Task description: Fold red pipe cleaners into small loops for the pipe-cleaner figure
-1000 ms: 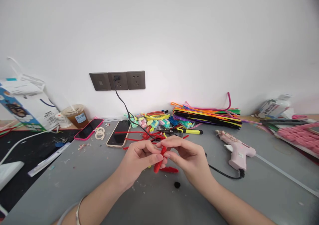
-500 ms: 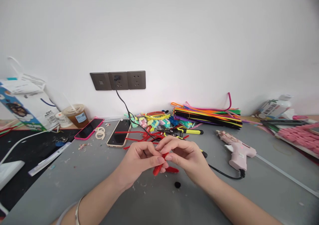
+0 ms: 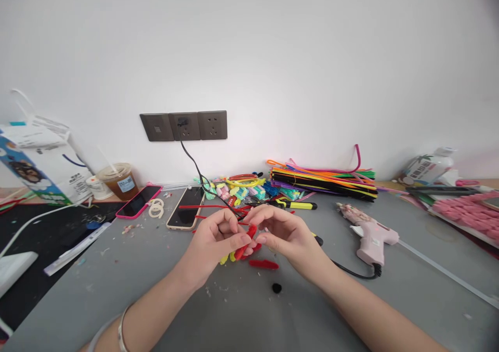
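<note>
Both hands meet over the middle of the grey table [image 3: 241, 315]. My left hand [image 3: 212, 245] and my right hand [image 3: 286, 235] pinch a small red pipe-cleaner piece [image 3: 245, 244] between their fingertips. Yellow fuzzy bits [image 3: 227, 258] show just under the left fingers. Another short red piece [image 3: 264, 263] lies on the table below the hands, and a small black pompom [image 3: 276, 288] sits nearer to me.
A pink glue gun [image 3: 370, 233] with a black cord lies to the right. Behind the hands are yellow-handled pliers [image 3: 290, 205], loose red stems, a stack of coloured pipe cleaners [image 3: 323, 180], two phones [image 3: 187, 207] and a cup of drink [image 3: 117, 180]. Pink pieces [image 3: 468, 211] lie far right.
Both hands lifted slightly and moved away from me with the red piece. The yellow bits under the left hand came into view.
</note>
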The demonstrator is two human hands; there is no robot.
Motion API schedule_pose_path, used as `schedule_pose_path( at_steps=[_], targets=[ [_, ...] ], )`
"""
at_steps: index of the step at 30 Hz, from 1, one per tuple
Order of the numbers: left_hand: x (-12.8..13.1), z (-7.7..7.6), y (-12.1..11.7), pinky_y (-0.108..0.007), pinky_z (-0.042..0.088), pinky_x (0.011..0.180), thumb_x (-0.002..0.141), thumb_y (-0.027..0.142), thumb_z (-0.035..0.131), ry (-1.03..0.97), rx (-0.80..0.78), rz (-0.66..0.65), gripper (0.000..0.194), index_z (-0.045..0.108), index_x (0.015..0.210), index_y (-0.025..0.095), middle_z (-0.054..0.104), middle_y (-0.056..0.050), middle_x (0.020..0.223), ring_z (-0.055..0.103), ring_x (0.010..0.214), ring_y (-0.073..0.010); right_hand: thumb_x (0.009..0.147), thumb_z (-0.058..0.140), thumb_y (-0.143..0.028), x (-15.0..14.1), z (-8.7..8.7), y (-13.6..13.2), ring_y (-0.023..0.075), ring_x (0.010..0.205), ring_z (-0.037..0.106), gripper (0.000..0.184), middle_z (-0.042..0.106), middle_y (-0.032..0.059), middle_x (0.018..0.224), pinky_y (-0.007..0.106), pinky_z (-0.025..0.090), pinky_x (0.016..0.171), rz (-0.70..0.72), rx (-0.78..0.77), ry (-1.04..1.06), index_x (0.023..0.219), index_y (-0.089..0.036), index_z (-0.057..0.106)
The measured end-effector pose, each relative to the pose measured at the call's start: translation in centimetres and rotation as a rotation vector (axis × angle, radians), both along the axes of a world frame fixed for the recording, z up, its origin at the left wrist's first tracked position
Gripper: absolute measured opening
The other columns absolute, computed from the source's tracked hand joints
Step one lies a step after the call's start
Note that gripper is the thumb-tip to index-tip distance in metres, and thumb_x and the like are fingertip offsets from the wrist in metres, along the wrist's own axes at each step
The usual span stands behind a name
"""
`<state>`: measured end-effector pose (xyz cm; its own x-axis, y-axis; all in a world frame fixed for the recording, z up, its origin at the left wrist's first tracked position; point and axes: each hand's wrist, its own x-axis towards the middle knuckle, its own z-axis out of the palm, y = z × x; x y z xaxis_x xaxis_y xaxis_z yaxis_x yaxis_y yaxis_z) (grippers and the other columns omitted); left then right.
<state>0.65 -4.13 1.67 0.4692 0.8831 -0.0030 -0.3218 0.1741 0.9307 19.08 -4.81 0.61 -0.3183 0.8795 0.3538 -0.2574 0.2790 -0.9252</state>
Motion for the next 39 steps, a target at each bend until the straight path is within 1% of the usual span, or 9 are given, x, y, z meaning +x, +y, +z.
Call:
schedule_pose_path(
  at_steps=[4,11,13,15,18,21,28,34,39],
  targets=[
    [0.1,0.1,-0.1,-0.020,0.047,0.055,0.076,0.027,0.083,0.034,0.010,-0.034,0.037,0.048,0.071,0.017,0.071,-0.001,0.069,0.065,0.061,-0.0115,0.086,0.075,-0.033,0.2,-0.1,0.2,0.0175,0.084,0.065,0.014,0.064,0.0071,0.104,0.031,0.059,0.070,0.055,-0.024,-0.004,0.088,-0.020,0.071],
    [0.2,-0.1,-0.2,-0.023,0.049,0.056,0.076,0.034,0.082,0.102,0.026,-0.065,0.038,0.048,0.072,0.019,0.073,-0.003,0.072,0.067,0.062,-0.0142,0.094,0.065,-0.041,0.8,0.6,0.2,0.0186,0.095,0.059,0.023,0.060,0.0055,0.100,0.032,0.050,0.086,0.096,0.035,-0.178,0.086,-0.019,0.066],
    [0.1,-0.4,0.0,-0.025,0.053,0.061,0.079,0.040,0.078,0.181,0.088,-0.024,0.034,0.051,0.074,0.019,0.073,-0.004,0.073,0.068,0.066,-0.0156,0.094,0.063,-0.043,1.4,0.8,0.5,0.0181,0.094,0.058,0.025,0.060,0.0047,0.099,0.031,0.048,0.085,0.101,0.018,-0.209,0.087,-0.019,0.064],
    [0.0,-0.4,0.3,-0.026,0.053,0.066,0.083,0.041,0.073,0.301,0.206,0.087,0.029,0.055,0.077,0.019,0.074,-0.004,0.074,0.069,0.068,-0.0162,0.095,0.062,-0.044,2.2,0.9,1.1,0.0169,0.088,0.058,0.027,0.060,0.0037,0.094,0.030,0.048,0.081,0.109,-0.023,-0.252,0.089,-0.018,0.062],
    [-0.3,-0.3,0.6,-0.024,0.049,0.063,0.087,0.035,0.068,0.469,0.421,0.286,0.021,0.058,0.077,0.020,0.074,-0.003,0.073,0.067,0.068,-0.0157,0.093,0.064,-0.041,3.5,1.0,1.8,0.0143,0.078,0.057,0.024,0.061,0.0010,0.083,0.027,0.047,0.075,0.161,-0.122,-0.389,0.089,-0.017,0.061],
    [-0.5,-0.1,0.7,-0.023,0.046,0.062,0.088,0.029,0.065,0.526,0.568,0.377,0.017,0.059,0.075,0.020,0.072,-0.002,0.069,0.065,0.066,-0.0151,0.091,0.065,-0.035,4.1,0.8,2.1,0.0136,0.072,0.057,0.019,0.062,-0.0001,0.078,0.025,0.047,0.068,0.192,-0.141,-0.514,0.087,-0.017,0.059],
    [-0.5,-0.2,0.5,-0.024,0.049,0.065,0.086,0.024,0.066,0.543,0.679,0.416,0.013,0.063,0.074,0.021,0.070,-0.001,0.066,0.062,0.063,-0.0153,0.082,0.065,-0.018,4.4,0.6,1.9,0.0130,0.066,0.056,0.002,0.065,-0.0003,0.076,0.022,0.042,0.057,0.161,-0.055,-0.821,0.084,-0.017,0.066],
    [-0.4,-0.4,0.4,-0.023,0.048,0.065,0.089,0.021,0.060,0.618,0.778,0.407,0.015,0.060,0.074,0.021,0.069,-0.001,0.066,0.063,0.063,-0.0146,0.078,0.069,-0.019,4.6,0.4,2.1,0.0149,0.068,0.058,0.002,0.066,0.0004,0.074,0.023,0.041,0.056,0.140,-0.045,-0.939,0.079,-0.018,0.069],
    [-0.4,-0.5,0.5,-0.024,0.048,0.065,0.091,0.023,0.058,0.671,0.777,0.393,0.016,0.058,0.075,0.021,0.069,-0.001,0.067,0.064,0.065,-0.0155,0.084,0.064,-0.019,4.9,0.5,2.0,0.0191,0.078,0.066,0.014,0.074,0.0039,0.085,0.026,0.048,0.066,0.145,-0.088,-0.915,0.095,-0.018,0.071]
  ],
)
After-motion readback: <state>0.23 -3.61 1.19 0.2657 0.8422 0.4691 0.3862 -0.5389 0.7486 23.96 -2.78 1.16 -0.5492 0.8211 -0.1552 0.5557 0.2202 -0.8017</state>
